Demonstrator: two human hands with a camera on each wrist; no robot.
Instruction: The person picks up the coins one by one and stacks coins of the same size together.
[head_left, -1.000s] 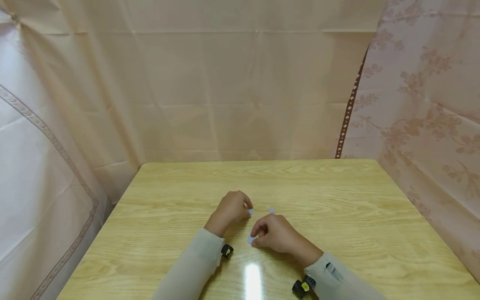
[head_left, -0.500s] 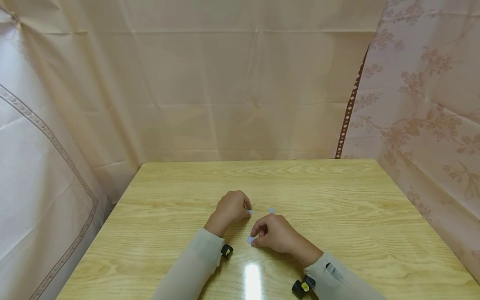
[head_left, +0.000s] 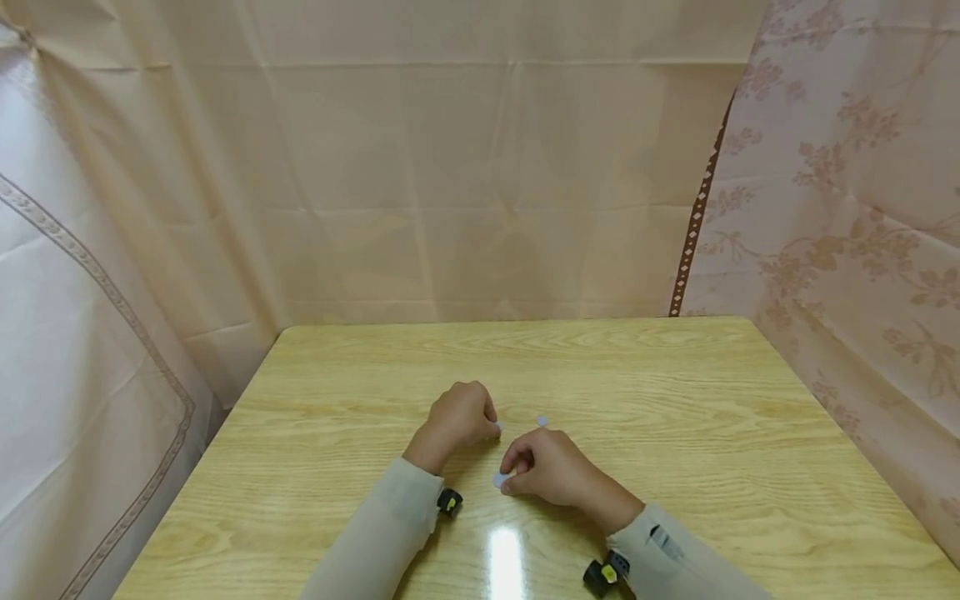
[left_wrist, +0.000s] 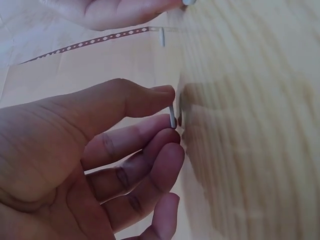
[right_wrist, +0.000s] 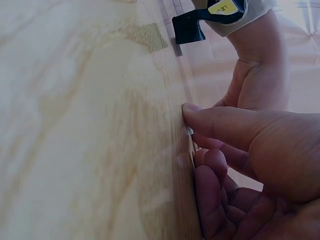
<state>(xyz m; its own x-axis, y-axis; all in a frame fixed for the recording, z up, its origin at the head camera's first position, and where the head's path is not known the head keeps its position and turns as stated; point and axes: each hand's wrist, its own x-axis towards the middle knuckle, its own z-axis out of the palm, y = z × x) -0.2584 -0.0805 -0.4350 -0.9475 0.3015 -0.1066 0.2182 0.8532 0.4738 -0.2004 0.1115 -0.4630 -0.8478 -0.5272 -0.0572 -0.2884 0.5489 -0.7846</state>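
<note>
My left hand point(head_left: 457, 417) pinches a small, thin, pale blue disc point(head_left: 498, 427) between thumb and index finger. The left wrist view has that disc point(left_wrist: 172, 116) edge-on, close to the wooden surface, the other fingers loosely curled. Nearer the front, my right hand point(head_left: 551, 467) pinches a second pale disc point(head_left: 500, 480) by its edge, low at the tabletop. Its thumb and fingers hide most of this disc point(right_wrist: 190, 131) in the right wrist view. A third pale disc point(head_left: 542, 421) lies on the table just beyond the right hand, touched by neither hand.
The wood-grain table point(head_left: 360, 367) reaches back to a beige cloth point(head_left: 450, 167). A floral cloth point(head_left: 862, 208) hangs at the right, a white one point(head_left: 75, 350) at the left. Each wrist wears a black camera point(head_left: 450, 502). Light glares on the table's near middle.
My left hand has shifted slightly left and toward me, and less of its disc shows between the fingers. My right hand and the third disc look nearly unmoved.
</note>
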